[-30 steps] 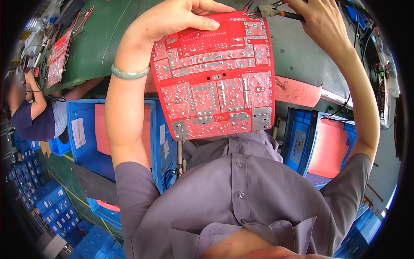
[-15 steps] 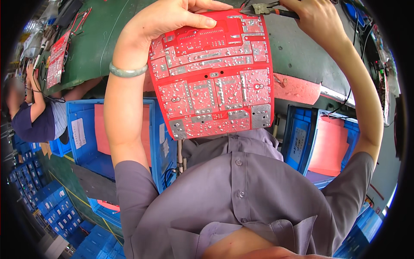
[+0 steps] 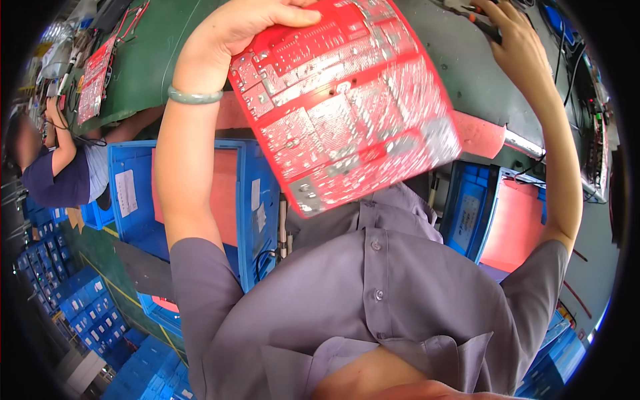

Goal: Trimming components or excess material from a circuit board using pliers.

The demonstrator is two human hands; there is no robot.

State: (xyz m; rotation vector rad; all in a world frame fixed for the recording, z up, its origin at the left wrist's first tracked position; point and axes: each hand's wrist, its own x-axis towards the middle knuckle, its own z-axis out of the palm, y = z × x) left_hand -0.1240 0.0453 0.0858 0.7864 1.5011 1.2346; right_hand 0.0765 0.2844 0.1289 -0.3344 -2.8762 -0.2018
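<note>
My left hand (image 3: pixel 257 23) grips a large red circuit board (image 3: pixel 313 110) by its far left edge, thumb on the upper face. That face is covered with silver solder joints and a few dark holes; the board is tilted and smeared by motion at its right side. At the top right, over the bench, my right hand (image 3: pixel 517 43) has its fingers round the dark handles of cutters (image 3: pixel 490 28) with orange parts. The cutters are apart from the board, and their jaws are hard to make out near the upper rim.
The green bench (image 3: pixel 150 80) has a pink foam strip (image 3: pixel 477 133) along its near edge. Blue crates (image 3: pixel 260 200) with pink sheets stand left and right of my lap. Another red board (image 3: pixel 97 83) lies at far left, near a co-worker (image 3: pixel 67 167). Cables hang at right.
The board has turned and its near end has swung right. My right hand has moved right with the cutters, away from the board's far edge.
</note>
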